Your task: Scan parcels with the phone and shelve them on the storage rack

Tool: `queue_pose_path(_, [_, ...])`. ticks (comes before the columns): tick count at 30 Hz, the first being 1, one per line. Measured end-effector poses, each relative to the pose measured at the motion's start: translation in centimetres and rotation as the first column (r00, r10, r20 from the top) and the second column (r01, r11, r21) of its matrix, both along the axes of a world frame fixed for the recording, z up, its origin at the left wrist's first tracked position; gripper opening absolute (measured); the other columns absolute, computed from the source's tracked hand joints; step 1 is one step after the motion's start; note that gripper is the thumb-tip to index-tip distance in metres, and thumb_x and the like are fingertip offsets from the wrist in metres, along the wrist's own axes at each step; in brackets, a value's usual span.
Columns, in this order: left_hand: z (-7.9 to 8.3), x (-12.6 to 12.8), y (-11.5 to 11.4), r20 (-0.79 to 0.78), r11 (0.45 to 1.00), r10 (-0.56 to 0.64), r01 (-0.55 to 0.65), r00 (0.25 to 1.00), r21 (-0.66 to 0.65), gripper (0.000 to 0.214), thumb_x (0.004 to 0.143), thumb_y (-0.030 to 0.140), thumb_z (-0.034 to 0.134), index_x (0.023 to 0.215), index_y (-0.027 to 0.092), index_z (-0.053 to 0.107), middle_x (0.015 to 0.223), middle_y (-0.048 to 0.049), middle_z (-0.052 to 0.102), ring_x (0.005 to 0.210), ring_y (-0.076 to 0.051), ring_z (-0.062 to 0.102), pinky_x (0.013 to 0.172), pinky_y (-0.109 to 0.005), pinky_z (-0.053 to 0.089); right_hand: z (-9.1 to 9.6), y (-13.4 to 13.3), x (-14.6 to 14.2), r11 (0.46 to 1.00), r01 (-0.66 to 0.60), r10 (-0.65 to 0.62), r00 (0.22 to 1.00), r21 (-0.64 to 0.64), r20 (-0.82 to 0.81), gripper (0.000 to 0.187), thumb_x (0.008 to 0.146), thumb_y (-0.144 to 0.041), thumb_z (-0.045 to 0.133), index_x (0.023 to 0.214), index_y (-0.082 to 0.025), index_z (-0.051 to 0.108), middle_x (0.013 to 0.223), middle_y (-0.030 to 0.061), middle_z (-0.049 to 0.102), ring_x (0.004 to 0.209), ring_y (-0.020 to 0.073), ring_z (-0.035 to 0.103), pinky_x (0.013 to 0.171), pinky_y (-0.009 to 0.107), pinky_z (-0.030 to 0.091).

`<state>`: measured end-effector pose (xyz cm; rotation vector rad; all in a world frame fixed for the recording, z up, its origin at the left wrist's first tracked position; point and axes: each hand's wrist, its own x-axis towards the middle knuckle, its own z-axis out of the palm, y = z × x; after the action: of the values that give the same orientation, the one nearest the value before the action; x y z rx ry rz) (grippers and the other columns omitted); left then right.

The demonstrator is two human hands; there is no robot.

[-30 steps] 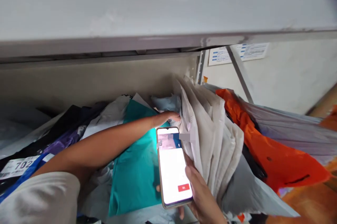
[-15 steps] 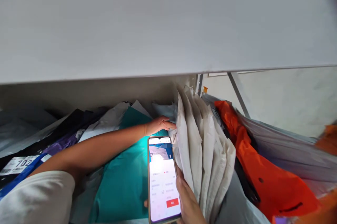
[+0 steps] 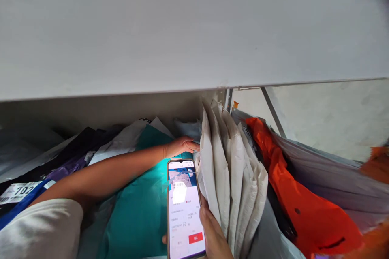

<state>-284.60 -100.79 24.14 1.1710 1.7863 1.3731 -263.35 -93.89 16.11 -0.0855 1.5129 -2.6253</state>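
Note:
My right hand grips a lit smartphone upright at the bottom centre, its screen showing a form with a red button. My left hand reaches across into the shelf, fingers pressed against the left side of a stack of white mailer bags standing on edge. Under my left forearm lies a teal mailer bag. To the right of the white stack leans an orange mailer bag.
A white shelf board overhangs the whole top. Dark and purple parcels and a label reading 702 lie at the left. Grey bags slope at the right, before a metal brace and pale wall.
The phone has dropped lower and leftward in view and its screen now shows a different page. My left hand has drawn back slightly along the white bags. The view has tilted up.

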Motion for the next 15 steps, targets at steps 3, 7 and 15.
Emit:
queue_pose_path(3, [0.32,0.29,-0.11,-0.009,1.0,-0.01,0.01,1.0,-0.006,0.058,0.09,0.027,0.012,0.1,0.006,0.065,0.098,-0.008,0.07,0.106,-0.017,0.055,0.099,-0.03,0.031,-0.11,0.01,-0.09,1.0,-0.007,0.007,1.0,-0.001,-0.013,0.12,0.063,-0.079,0.059,0.143,-0.006,0.007,0.087,0.014,0.074,0.071,0.0308,0.072,0.066,0.041,0.056])
queue_pose_path(7, [0.69,0.57,-0.21,-0.02,1.0,-0.018,0.018,1.0,-0.011,0.053,0.09,0.029,0.016,0.098,0.008,0.065,0.098,-0.0075,0.069,0.103,-0.017,0.055,0.097,-0.03,0.032,-0.34,-0.03,-0.19,1.0,-0.018,0.019,1.0,0.009,-0.017,0.118,0.065,-0.079,0.057,0.143,-0.006,0.007,0.088,0.0152,0.074,0.072,0.0304,0.072,0.064,0.039,0.055])
queue_pose_path(15, [0.85,0.83,-0.25,-0.029,1.0,-0.016,0.016,0.999,-0.001,0.053,0.089,0.024,0.015,0.097,0.006,0.065,0.095,-0.0086,0.07,0.103,-0.017,0.055,0.097,-0.031,0.032,0.22,0.21,0.29,0.993,-0.039,0.035,0.999,0.109,0.038,0.122,0.063,-0.085,0.05,0.144,-0.006,0.006,0.088,0.0188,0.074,0.082,0.0351,0.07,0.074,0.048,0.051])
